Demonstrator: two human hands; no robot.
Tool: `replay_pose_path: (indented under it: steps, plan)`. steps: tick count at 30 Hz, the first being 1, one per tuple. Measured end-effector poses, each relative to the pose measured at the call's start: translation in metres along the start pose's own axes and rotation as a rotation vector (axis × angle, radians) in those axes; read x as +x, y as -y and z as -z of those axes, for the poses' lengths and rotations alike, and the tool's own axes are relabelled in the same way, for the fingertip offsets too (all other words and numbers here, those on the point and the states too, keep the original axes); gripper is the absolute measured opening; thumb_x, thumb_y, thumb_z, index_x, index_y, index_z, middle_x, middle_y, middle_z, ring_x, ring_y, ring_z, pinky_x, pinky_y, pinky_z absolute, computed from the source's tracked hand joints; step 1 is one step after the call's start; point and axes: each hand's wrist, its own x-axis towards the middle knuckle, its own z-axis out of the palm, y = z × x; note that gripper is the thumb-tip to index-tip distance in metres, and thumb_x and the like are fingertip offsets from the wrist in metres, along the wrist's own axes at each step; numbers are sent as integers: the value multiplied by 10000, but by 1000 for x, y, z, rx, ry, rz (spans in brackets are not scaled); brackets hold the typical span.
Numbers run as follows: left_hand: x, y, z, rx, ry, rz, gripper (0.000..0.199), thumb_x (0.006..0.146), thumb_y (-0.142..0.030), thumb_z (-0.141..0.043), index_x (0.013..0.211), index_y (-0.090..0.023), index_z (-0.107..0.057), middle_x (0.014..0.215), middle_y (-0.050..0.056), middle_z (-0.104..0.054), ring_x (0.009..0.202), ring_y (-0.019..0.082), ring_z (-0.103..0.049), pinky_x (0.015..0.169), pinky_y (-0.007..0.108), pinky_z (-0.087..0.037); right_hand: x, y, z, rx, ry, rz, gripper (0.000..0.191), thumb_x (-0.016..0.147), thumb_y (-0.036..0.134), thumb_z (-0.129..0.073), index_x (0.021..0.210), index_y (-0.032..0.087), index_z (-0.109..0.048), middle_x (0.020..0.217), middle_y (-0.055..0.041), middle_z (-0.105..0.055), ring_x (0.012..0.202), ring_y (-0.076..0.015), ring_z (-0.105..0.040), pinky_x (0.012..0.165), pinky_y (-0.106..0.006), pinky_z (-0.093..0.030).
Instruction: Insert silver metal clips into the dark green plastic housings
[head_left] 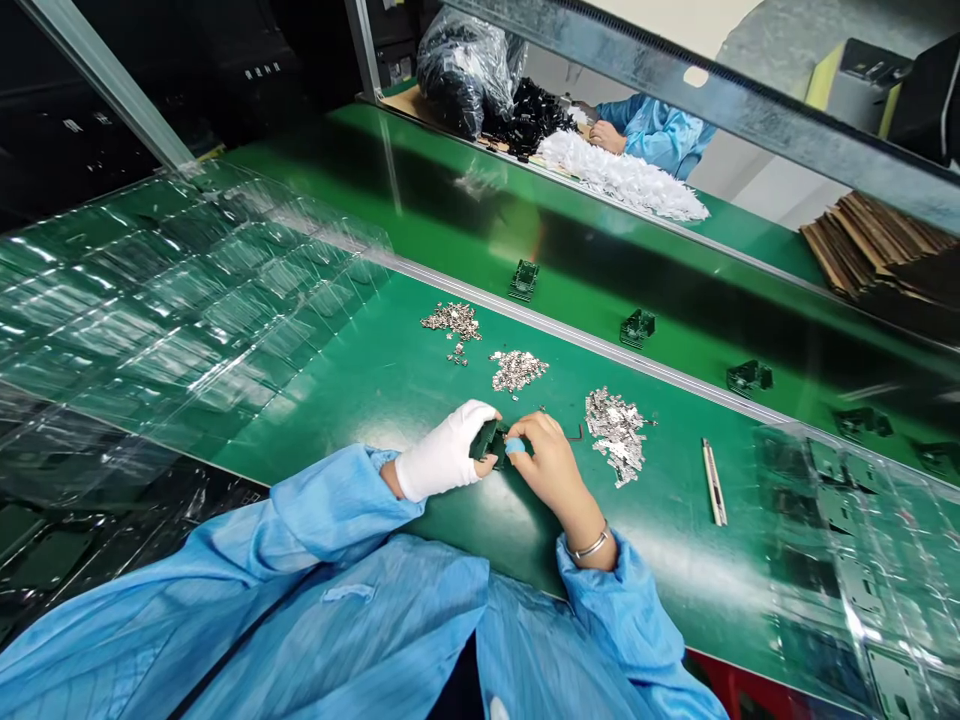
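Observation:
Near the table's middle, my left hand [448, 452], in a white glove with bare fingertips, is closed around a small dark green plastic part [486, 440]. My bare right hand [546, 462] meets the part from the right, its fingers pinched together and a blue wrap on one of them. What those fingers hold is hidden. Just beyond the hands lies a pile of small silvery metal pieces [519, 370], with a second pile [452, 320] farther left. Flat metal pieces [616, 430] form a heap to the right. A thin dark bent rod [576, 434] lies by my right hand.
Clear plastic trays [247, 290] cover the left side; more trays [847, 560] with green parts stand right. A utility knife [714, 482] lies beside them. Behind a metal rail, a green belt [570, 290] carries several green parts. Across it, another person's hands work near white pieces [622, 175].

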Motion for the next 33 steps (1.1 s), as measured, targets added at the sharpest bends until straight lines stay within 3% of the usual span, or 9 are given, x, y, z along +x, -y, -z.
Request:
replay_pose_path:
  steps: [4, 9, 13, 15, 18, 24, 33]
  plan:
    - [-2, 0, -4, 72, -42, -42, 432, 698, -166, -575, 1100, -156, -416, 1063, 100, -496, 1017, 230, -517, 911, 393, -478, 0, 4, 0, -38, -10, -19, 125, 775, 96, -445, 829, 181, -520, 851, -59, -540, 832, -202, -485, 778, -344, -401]
    - [-5, 1, -7, 69, -75, -60, 424, 686, -164, -555, 1085, -159, -411, 1042, 100, -503, 986, 223, -528, 885, 391, -487, -1, 9, -3, 61, -49, -69, 163, 783, 83, -405, 868, 186, -499, 1012, -84, -566, 993, -197, -523, 864, -327, -425]
    - [1, -2, 4, 18, 52, -4, 499, 704, -271, -613, 1143, -140, -416, 1076, 111, -530, 990, 225, -546, 871, 378, -498, -1, 9, -4, -1, 8, -119, 175, 777, 84, -409, 877, 186, -509, 879, -54, -595, 839, -188, -566, 760, -300, -448]
    - [8, -5, 12, 80, 154, 19, 385, 764, -306, -582, 1100, -147, -483, 1027, 90, -576, 968, 222, -564, 911, 393, -481, -1, 12, -6, -78, 27, -115, 191, 772, 84, -418, 903, 175, -524, 887, -65, -598, 840, -200, -568, 751, -304, -449]
    - [19, -10, 19, 303, 260, 30, 132, 835, -235, -483, 887, -165, -583, 839, 40, -616, 866, 197, -591, 1037, 435, -391, 1, 18, -8, -156, 61, -97, 220, 778, 82, -421, 945, 162, -539, 932, -85, -604, 880, -216, -570, 771, -314, -453]
    - [23, -11, 18, 499, 245, -23, 121, 810, -186, -481, 758, -169, -589, 716, 25, -601, 743, 173, -593, 1059, 418, -380, 5, 26, -9, -244, 127, -94, 211, 779, 65, -406, 917, 159, -536, 907, -98, -592, 833, -220, -557, 738, -319, -454]
    - [27, -13, 16, 476, 273, -2, 129, 803, -192, -484, 756, -161, -600, 725, 39, -617, 767, 188, -610, 1067, 440, -365, 7, 26, -5, -177, 131, -135, 228, 760, 51, -416, 916, 158, -544, 904, -86, -593, 838, -206, -558, 735, -296, -435]
